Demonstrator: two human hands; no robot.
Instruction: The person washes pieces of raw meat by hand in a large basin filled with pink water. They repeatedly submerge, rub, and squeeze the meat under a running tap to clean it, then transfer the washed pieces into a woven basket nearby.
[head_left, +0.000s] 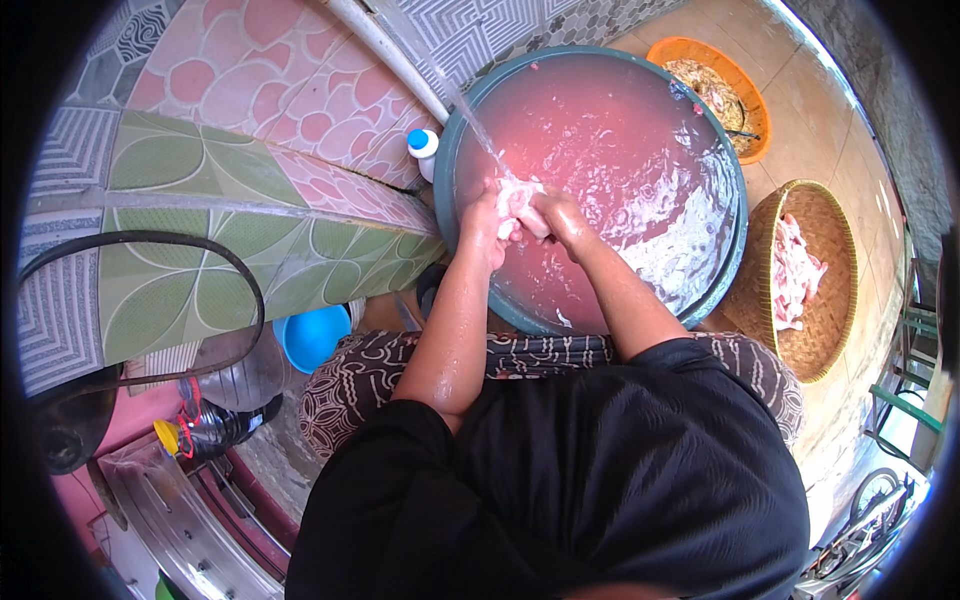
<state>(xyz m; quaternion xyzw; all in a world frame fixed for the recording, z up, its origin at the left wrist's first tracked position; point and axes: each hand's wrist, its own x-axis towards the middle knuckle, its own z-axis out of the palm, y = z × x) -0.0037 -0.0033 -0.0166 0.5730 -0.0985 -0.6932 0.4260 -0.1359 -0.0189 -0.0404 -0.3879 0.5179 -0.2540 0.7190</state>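
Both my hands are closed on a pale pink, wet piece of raw meat (520,197), which looks like poultry. My left hand (482,224) grips its left side and my right hand (563,219) its right side; the fingers partly cover it. They are over the left part of a big round teal tub (743,235), filled with cloudy reddish water. A stream of water (470,115) falls from the upper left onto the meat. Glare and ripples hide whatever lies below the surface.
Right of the tub, a woven bamboo basket (835,300) holds pale raw meat pieces (794,270). An orange basin (757,100) with yellowish scraps sits beyond it. A white bottle with blue cap (422,150) stands between tub and tiled wall. A blue bucket (312,338) is at left.
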